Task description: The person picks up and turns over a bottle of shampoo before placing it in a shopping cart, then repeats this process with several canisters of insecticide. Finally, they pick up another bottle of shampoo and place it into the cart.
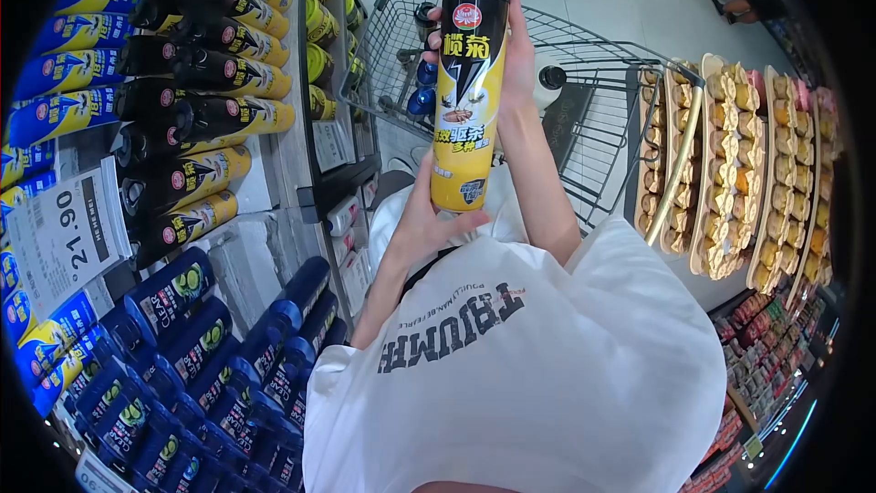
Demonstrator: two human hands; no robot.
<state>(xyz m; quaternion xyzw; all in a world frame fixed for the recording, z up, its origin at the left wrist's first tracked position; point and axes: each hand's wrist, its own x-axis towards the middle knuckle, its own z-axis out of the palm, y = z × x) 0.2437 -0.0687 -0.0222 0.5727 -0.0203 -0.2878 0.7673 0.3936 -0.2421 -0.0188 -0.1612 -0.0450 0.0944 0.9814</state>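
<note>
An insecticide spray can (466, 96), yellow with a black cap and a picture of insects, is held up in front of me, nearly upright with its printed front facing me. My left hand (422, 215) grips it near the base, thumb across the bottom edge. Higher up, my right hand (518, 68) wraps around it from the right, and fingertips show past its left side. Behind the can stands a wire shopping cart (593, 141) holding a few items, including dark blue round-topped ones and a black-capped bottle (551, 78).
To the left, shelves carry rows of similar yellow-and-black spray cans (228, 116), with blue CLEAR bottles (187, 351) below. A price tag (68, 228) reads 21.90. On the right are racks of wrapped, gold-coloured goods (725, 164). Another person's hand (741, 11) shows at the upper right.
</note>
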